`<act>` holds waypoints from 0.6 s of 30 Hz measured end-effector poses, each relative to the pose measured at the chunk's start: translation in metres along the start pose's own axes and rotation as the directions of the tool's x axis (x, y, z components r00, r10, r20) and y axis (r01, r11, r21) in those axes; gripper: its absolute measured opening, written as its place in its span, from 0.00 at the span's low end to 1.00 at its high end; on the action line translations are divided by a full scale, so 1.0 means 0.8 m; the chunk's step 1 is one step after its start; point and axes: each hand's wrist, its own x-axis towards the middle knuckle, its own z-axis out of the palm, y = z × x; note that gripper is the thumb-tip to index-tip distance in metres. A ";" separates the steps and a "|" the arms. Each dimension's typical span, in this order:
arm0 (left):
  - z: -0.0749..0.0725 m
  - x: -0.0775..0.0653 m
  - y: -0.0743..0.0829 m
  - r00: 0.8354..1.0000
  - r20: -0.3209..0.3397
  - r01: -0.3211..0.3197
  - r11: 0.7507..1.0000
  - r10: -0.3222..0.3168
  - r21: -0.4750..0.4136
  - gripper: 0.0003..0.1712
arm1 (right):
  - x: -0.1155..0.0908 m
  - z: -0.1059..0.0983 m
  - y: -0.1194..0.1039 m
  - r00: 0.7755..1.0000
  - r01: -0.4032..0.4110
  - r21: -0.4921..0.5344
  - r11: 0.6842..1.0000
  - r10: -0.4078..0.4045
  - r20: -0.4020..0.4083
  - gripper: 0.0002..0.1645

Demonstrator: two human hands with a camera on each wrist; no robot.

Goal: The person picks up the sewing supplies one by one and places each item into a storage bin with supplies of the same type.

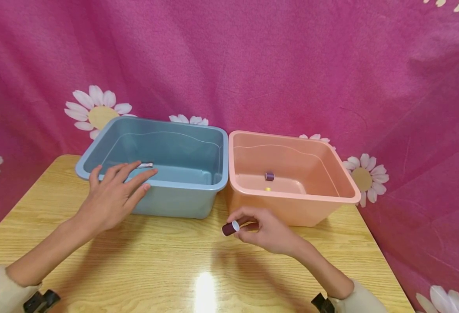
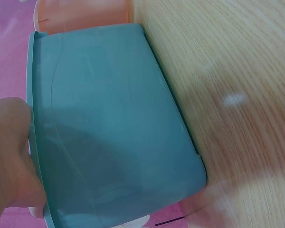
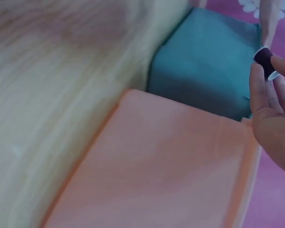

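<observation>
My right hand (image 1: 266,230) pinches a spool of dark maroon thread (image 1: 228,228) with pale ends, in front of the pink bin (image 1: 292,211). The right wrist view shows the same thread spool (image 3: 263,58) between thumb and fingers. Over the front rim of the blue bin (image 1: 174,202) is my left hand (image 1: 110,195), fingers spread and holding nothing that I can see. Past its fingertips, inside the blue bin, lies a small whitish item (image 1: 146,165), partly hidden. Inside the pink bin are a purple thread spool (image 1: 269,176) and a small yellow item (image 1: 267,189), mostly hidden by the front wall.
Both bins stand side by side, nearly touching, toward the back of a light wood table (image 1: 167,261). Behind them hangs a magenta cloth (image 1: 253,65) with white daisies. The bins' raised rims stand between the hands and the bin floors.
</observation>
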 end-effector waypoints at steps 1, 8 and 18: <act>0.000 0.000 0.000 1.000 0.001 0.001 1.000 -0.001 0.001 0.25 | 0.000 -0.002 -0.003 1.000 0.004 -0.003 1.000 -0.004 -0.007 0.16; 0.000 0.000 0.000 1.000 0.004 0.001 1.000 -0.001 0.005 0.25 | 0.002 -0.015 -0.019 0.998 0.040 -0.005 0.999 -0.040 -0.052 0.16; 0.000 -0.001 0.000 1.000 0.008 0.000 1.000 0.000 0.007 0.25 | 0.002 -0.039 -0.027 0.990 0.046 0.016 0.999 -0.043 -0.135 0.18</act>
